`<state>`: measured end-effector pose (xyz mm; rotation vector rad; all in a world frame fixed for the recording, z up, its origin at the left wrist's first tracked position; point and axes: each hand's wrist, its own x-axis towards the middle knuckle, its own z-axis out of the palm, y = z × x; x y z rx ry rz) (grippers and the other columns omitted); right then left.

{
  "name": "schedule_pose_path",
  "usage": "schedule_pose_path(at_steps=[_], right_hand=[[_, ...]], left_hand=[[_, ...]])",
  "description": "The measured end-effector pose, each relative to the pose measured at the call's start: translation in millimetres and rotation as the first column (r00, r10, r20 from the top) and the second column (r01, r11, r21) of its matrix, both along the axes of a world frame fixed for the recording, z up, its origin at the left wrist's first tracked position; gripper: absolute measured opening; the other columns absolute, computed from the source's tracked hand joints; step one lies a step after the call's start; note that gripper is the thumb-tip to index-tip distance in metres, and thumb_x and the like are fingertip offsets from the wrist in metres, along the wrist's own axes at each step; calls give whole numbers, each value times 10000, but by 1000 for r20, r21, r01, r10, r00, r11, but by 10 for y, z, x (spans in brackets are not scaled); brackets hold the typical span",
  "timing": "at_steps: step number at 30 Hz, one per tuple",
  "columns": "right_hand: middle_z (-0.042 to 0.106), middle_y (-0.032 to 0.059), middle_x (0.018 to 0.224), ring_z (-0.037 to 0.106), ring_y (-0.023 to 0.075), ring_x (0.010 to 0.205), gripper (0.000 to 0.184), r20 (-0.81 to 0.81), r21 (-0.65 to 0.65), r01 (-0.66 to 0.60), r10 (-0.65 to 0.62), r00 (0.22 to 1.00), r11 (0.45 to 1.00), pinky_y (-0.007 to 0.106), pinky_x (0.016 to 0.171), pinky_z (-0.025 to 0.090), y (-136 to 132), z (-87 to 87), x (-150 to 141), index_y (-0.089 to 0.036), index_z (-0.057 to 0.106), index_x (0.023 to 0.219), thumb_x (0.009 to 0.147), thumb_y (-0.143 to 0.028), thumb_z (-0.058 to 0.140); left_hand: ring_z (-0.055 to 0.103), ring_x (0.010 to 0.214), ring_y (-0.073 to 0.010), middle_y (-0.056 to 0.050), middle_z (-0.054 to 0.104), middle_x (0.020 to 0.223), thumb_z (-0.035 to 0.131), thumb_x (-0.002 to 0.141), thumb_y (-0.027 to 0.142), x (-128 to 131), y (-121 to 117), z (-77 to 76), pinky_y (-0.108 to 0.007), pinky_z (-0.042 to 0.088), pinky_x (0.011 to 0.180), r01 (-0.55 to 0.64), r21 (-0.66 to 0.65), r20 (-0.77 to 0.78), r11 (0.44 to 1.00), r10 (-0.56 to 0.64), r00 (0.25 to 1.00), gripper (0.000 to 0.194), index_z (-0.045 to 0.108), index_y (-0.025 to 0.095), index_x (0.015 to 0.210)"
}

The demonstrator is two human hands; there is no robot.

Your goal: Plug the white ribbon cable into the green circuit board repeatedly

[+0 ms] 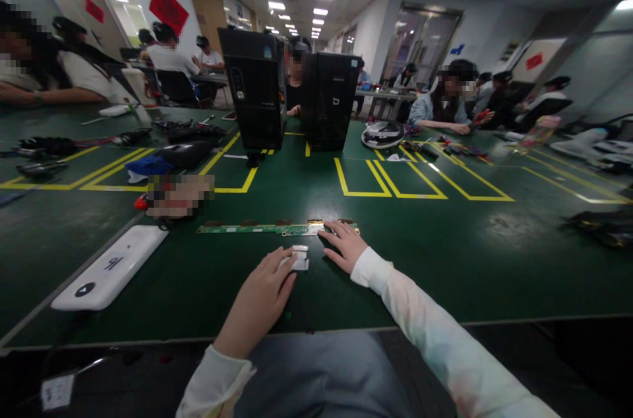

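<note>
A long, narrow green circuit board lies crosswise on the green table mat. My right hand rests on the board's right end, its fingers stretched out and apart. Nearer to me, my left hand lies with its fingertips on a small white and silvery piece, perhaps paper or a label. The fingers of that hand are extended over the piece's left edge rather than wrapped round it. Part of the board's right end is hidden under my right fingers.
A white device marked 16 lies at the left. Two black computer towers stand at the back. Yellow tape lines mark the mat. Cables lie far left, and a black bundle far right. Several people sit beyond.
</note>
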<state>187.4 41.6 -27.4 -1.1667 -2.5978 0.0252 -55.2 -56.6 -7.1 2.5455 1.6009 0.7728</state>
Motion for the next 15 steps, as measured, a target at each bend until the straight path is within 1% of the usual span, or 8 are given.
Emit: schedule_pose_path(at_steps=[4,8,12,15], right_hand=[[414,116,1455,348,277,1347,485,-2,-12,3,-3,1000,1000,502,1097,296,5,0,3,-215,484,1377,948,-433,419],[402,104,1466,348,286,1347,495,9,-30,12,-12,1000,999,495,1103,290,-1,4,-4,-205,480,1381,952,-441,412],[403,108,1465,350,291,1344,492,4,-30,11,-10,1000,999,498,1104,285,5,4,-3,-197,481,1380,951,-432,421],[407,123,1457,356,278,1338,490,1,-25,-16,16,1000,1000,493,1092,300,20,-15,0,-198,476,1382,951,-427,429]], left_hand=[[498,1263,-252,-96,581,1325,399,939,259,221,-7,-14,-489,397,1066,13,32,-69,999,-11,998,365,562,193,1259],[544,1205,-262,-125,597,1292,439,919,242,331,25,-51,-467,411,1055,14,7,-132,1000,-13,991,350,579,140,1224],[517,1233,-283,-160,571,1317,473,912,266,438,59,-66,-466,418,1050,-6,6,-161,1000,7,987,396,543,94,1261],[500,1253,-274,-157,561,1330,467,919,264,508,85,-78,-454,412,1057,-22,21,-170,1000,25,985,396,530,96,1272]])
